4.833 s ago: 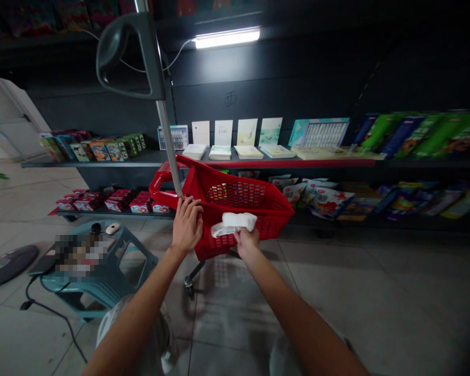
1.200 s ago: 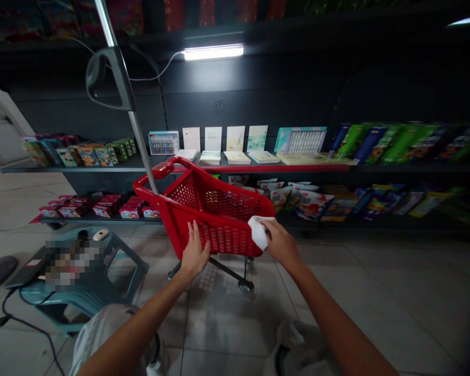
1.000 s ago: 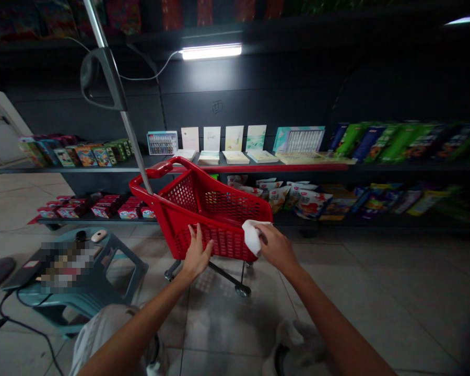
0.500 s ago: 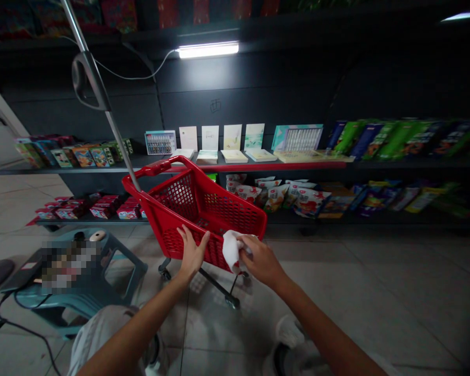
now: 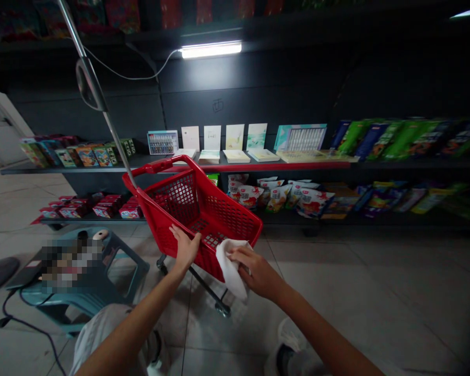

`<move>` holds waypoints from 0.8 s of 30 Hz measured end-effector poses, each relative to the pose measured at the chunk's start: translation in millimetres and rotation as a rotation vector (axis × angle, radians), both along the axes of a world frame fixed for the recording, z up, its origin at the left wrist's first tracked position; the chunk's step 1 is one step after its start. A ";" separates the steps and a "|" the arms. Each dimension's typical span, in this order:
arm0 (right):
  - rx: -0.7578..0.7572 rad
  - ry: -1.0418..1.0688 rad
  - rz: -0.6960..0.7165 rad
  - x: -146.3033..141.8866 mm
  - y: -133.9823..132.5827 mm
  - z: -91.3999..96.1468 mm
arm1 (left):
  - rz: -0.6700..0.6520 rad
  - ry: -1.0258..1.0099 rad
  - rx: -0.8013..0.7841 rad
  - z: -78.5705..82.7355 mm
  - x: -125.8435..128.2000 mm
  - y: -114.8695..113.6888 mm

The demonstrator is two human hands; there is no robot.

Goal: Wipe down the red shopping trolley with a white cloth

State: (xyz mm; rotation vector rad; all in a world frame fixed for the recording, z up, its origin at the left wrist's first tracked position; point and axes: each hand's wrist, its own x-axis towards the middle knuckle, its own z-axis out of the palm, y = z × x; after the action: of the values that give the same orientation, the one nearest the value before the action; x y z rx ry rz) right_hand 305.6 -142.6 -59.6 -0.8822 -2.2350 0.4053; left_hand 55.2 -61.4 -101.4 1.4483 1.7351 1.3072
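Note:
A red plastic shopping cart [image 5: 229,211] stands before me on dark wheeled legs, its basket open at the top. Against the near side of the basket rests my left hand [image 5: 186,249], fingers spread and thumb apart near the rim. My right hand [image 5: 256,269] is closed on a white cloth [image 5: 231,269], held against the near front corner of the cart. Part of the cloth hangs loose below the fingers. The fingers cover some of the basket wall.
Behind the cart, a shelf [image 5: 309,166] carries booklets, marker sets and snack bags. Boxes and white snack bags [image 5: 278,197] fill the lower shelf. At left stands a blue-green stool [image 5: 121,250] with devices and a trailing cable. A metal pole [image 5: 115,133] rises beside the cart handle.
The cart's front end has swung slightly left and nearer to me. My right hand has shifted a little down with the cloth, which hangs longer. My left hand stays at the basket side.

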 end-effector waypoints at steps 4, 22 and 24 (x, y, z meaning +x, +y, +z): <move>0.067 -0.043 -0.022 8.3 9.9 -7.3 | -0.006 -0.001 0.009 -0.2 -3.8 -0.7; 0.091 -0.333 -0.273 58.7 64.0 -6.4 | -0.019 0.027 0.022 4.5 -25.1 -2.0; 0.036 -0.379 -0.334 44.0 53.2 -0.4 | -0.008 0.038 0.047 3.3 -24.7 -1.4</move>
State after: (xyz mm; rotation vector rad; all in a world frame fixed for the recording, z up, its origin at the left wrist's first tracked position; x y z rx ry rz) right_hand 349.6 -89.4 -60.0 -1.3782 -2.3553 0.0416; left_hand 30.5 -62.9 -98.0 1.5137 1.7317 1.3336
